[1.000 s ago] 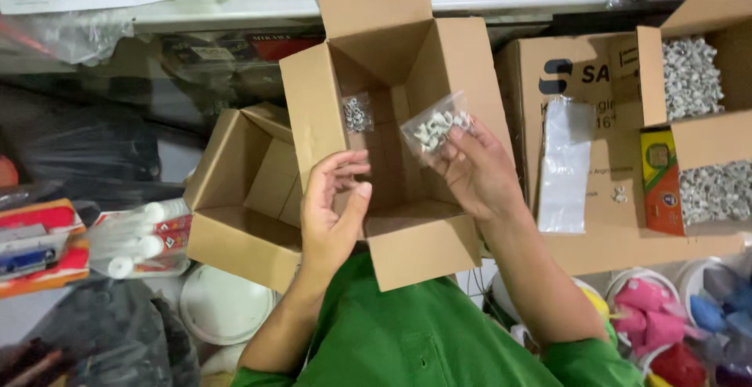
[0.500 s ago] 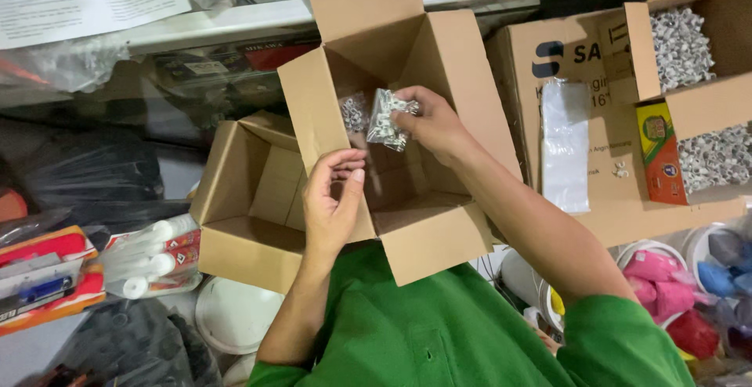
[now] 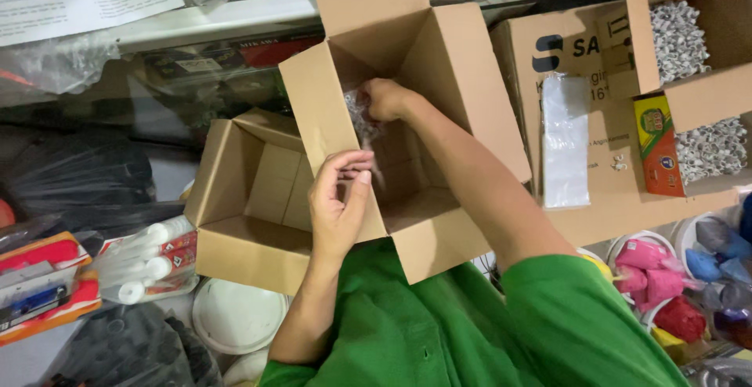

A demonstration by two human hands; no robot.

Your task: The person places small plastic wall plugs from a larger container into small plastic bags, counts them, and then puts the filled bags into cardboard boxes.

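Right hand lowers a small bag of pale parts into the open carton.

The right hand (image 3: 385, 99) grips the clear bag (image 3: 362, 117) deep inside the tall carton (image 3: 439, 66), against its back wall. The left hand (image 3: 338, 203) rests half-curled, holding nothing, on the near flap, steadying it. A smaller open box (image 3: 243, 199) sits beside; an orange-and-green packet (image 3: 658, 146) lies at right.

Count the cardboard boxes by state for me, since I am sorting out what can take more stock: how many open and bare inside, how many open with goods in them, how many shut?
Open, nothing visible inside: 1, the small box
Open, goods inside: 2, the tall box with a clear packet, the box of white pieces
Shut: 1, the flat box
Total: 4
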